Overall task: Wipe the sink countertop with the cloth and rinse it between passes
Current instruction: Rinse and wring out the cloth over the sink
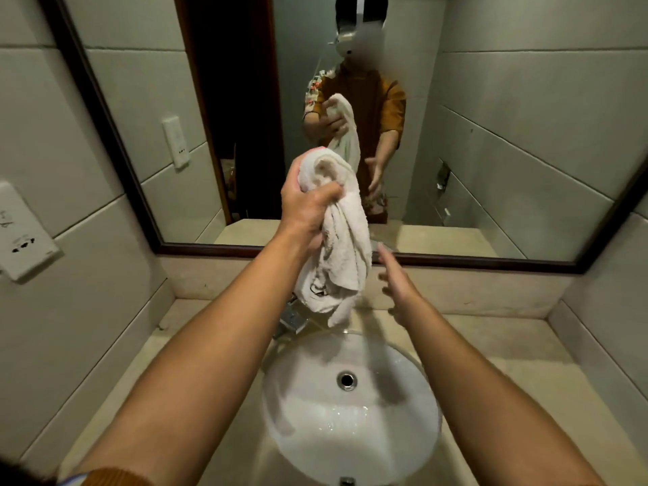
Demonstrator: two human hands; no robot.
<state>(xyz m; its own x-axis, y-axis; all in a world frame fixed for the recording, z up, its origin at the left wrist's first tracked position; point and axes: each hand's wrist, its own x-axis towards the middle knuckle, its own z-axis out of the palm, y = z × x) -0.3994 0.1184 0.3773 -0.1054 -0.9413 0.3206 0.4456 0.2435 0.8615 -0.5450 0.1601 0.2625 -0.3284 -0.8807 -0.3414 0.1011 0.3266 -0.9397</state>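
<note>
While the left hand (308, 208) grips the crumpled white terry cloth (342, 254) above the white oval sink (301, 398), the right hand (398, 287) hovers empty, fingers spread, just right of it.

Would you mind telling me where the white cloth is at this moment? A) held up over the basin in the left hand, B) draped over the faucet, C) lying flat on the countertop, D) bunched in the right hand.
A: the left hand grips the bunched cloth so it hangs above the sink, while the right hand is open beside it.

Tiled walls (526, 100) — dark-framed mirror (105, 110)
</note>
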